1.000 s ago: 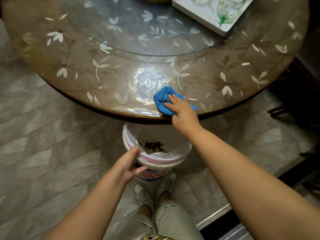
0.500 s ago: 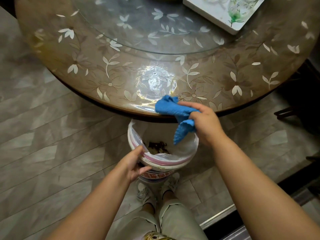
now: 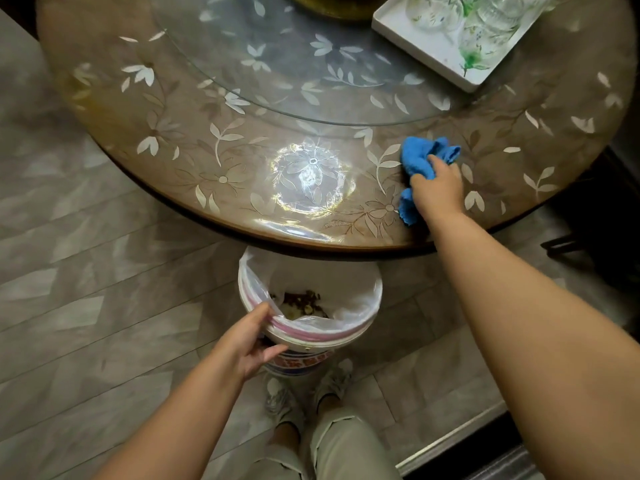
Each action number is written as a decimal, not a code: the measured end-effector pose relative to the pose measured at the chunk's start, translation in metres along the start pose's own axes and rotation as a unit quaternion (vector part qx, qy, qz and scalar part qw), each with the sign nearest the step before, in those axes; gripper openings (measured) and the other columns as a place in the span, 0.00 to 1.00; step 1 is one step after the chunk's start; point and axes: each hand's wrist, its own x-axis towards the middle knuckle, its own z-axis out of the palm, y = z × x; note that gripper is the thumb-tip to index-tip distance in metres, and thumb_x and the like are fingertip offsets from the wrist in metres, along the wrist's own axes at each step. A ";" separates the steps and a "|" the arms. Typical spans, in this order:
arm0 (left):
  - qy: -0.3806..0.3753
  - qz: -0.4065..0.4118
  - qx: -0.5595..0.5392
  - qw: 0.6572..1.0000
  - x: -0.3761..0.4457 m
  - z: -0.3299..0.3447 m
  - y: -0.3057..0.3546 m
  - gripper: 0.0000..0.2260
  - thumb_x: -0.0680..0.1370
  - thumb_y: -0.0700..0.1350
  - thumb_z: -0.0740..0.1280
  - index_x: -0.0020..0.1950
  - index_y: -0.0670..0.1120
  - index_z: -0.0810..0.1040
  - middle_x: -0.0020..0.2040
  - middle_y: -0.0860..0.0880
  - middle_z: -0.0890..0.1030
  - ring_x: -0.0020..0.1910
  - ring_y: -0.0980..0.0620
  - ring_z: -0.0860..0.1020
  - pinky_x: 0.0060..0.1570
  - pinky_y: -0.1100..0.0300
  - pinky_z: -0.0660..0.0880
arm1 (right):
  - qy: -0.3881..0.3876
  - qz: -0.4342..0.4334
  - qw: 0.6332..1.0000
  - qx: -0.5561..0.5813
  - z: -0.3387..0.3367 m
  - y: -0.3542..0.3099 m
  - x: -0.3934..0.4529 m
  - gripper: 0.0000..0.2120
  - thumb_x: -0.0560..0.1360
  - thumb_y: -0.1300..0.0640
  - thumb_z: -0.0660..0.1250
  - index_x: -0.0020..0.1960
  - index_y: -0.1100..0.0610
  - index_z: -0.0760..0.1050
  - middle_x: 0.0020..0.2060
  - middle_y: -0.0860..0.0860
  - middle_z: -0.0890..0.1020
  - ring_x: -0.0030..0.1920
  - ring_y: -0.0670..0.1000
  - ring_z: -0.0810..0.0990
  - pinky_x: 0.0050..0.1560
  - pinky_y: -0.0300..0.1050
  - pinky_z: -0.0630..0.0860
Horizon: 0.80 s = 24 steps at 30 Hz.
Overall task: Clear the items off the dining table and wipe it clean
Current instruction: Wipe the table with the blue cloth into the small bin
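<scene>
A round brown dining table (image 3: pixel 180 140) with pale leaf inlay fills the upper view. My right hand (image 3: pixel 438 188) presses a crumpled blue cloth (image 3: pixel 420 157) onto the tabletop near its front edge, right of a bright glare spot. Below the table's edge stands a white bin (image 3: pixel 349 336) lined with a clear plastic bag, with dark food scraps at its bottom. My left hand (image 3: pixel 244 346) grips the bin's near left rim, thumb outside and fingers over the bag.
A round glass turntable (image 3: pixel 277 64) covers the table's middle. A white rectangular tray (image 3: pixel 408 39) with several clear glasses sits at the back right. My feet and legs stand behind the bin on a grey wood-pattern floor (image 3: pixel 86 289). Dark furniture is at the right.
My right hand lifted the blue cloth off the table's edge over the bin, then carried it right and back onto the tabletop. My left hand stayed on the bin's rim.
</scene>
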 end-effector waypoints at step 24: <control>0.026 0.037 -0.077 0.996 0.001 -0.052 0.032 0.05 0.77 0.40 0.63 0.51 0.40 0.75 0.47 0.43 0.79 0.47 0.46 0.80 0.32 0.54 0.82 | -0.150 -0.151 0.961 0.175 0.103 -0.096 -0.080 0.26 0.71 0.70 0.55 0.67 0.66 0.73 0.63 0.54 0.73 0.65 0.52 0.70 0.59 0.21 0.61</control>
